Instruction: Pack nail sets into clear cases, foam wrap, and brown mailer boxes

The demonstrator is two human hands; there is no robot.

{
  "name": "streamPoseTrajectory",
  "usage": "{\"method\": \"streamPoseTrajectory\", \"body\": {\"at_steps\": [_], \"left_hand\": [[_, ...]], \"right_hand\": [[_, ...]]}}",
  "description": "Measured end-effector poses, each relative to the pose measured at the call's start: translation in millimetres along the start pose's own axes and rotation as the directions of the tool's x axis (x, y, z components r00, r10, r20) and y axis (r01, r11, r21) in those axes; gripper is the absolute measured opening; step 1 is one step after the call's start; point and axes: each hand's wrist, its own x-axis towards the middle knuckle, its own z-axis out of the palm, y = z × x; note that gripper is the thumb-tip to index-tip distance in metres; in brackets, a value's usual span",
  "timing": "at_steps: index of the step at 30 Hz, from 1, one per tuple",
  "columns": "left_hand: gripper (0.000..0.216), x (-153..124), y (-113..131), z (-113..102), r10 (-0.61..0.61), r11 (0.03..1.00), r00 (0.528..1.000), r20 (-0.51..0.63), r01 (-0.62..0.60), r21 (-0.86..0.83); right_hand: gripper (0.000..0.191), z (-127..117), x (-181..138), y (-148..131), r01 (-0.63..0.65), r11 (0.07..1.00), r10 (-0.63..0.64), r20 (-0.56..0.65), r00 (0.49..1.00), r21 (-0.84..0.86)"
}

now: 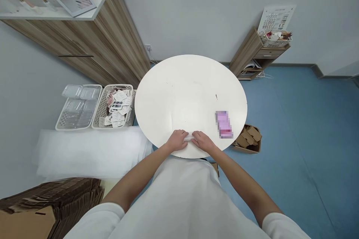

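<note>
My left hand [177, 140] and my right hand [202, 140] rest side by side at the near edge of a round white table [185, 89]. Both have their fingers curled round a small clear plastic piece [190, 137] held between them; what exactly it is I cannot make out. A blurred pink flat object [224, 124] lies on the table just right of my right hand.
Two white baskets stand on the floor at left, one with clear plastic trays [78, 106], one with small printed packets [116, 106]. A white foam sheet [89, 153] and flattened cardboard [50, 198] lie nearer me. An open cardboard box [248, 140] sits right of the table. Wooden cabinets line the walls.
</note>
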Motion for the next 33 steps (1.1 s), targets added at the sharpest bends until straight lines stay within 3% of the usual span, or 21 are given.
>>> {"method": "streamPoseTrajectory", "body": {"at_steps": [4, 7, 11, 17, 22, 24, 26, 28, 30, 33], "left_hand": [[0.029, -10.8, 2.5, 1.0, 0.017, 0.992, 0.998, 0.057, -0.010, -0.124], [0.031, -10.0, -1.4, -0.8, -0.071, 0.972, 0.996, 0.055, 0.082, -0.220], [0.029, 4.6, -13.4, -11.1, -0.159, 0.931, 0.977, 0.143, 0.196, -0.308], [0.030, 26.7, -37.6, -22.4, -0.247, 0.896, 0.939, 0.240, 0.316, -0.313], [0.042, 29.0, -42.6, -15.0, -0.398, 0.874, 0.910, 0.114, 0.414, -0.255], [0.050, 26.0, -35.9, -11.9, -0.435, 0.887, 0.900, 0.001, 0.429, -0.173], [0.053, 21.7, -26.1, -9.7, -0.372, 0.928, 0.914, -0.164, 0.372, -0.031], [0.050, 17.4, -16.2, -7.8, -0.196, 0.967, 0.952, -0.235, 0.227, 0.115], [0.045, 14.4, -8.8, -5.3, -0.023, 0.983, 0.985, -0.169, 0.053, 0.174], [0.042, 12.5, -4.4, -0.2, 0.074, 0.985, 0.995, -0.072, -0.062, 0.162]], "right_hand": [[0.029, 1.6, -19.1, -12.2, -0.124, 0.980, 0.130, -0.025, 0.991, 0.154], [0.033, -0.3, -21.7, -14.9, -0.184, 0.952, 0.189, 0.002, 0.982, 0.245], [0.030, -8.2, -6.0, -9.3, -0.343, 0.883, 0.335, 0.083, 0.939, 0.321], [0.025, -9.7, 18.5, 8.9, -0.395, 0.848, 0.404, 0.051, 0.913, 0.352], [0.027, -2.7, 27.9, 20.6, -0.526, 0.784, 0.536, 0.070, 0.842, 0.330], [0.028, -0.1, 29.0, 21.5, -0.553, 0.773, 0.566, 0.055, 0.823, 0.312], [0.026, 2.2, 28.6, 20.9, -0.531, 0.798, 0.547, 0.027, 0.837, 0.285], [0.023, 4.1, 27.4, 19.6, -0.497, 0.835, 0.514, -0.016, 0.857, 0.235], [0.024, 5.3, 26.0, 18.3, -0.481, 0.860, 0.497, -0.066, 0.865, 0.171], [0.028, 6.8, 24.7, 15.4, -0.460, 0.881, 0.472, -0.137, 0.871, 0.110]]}}
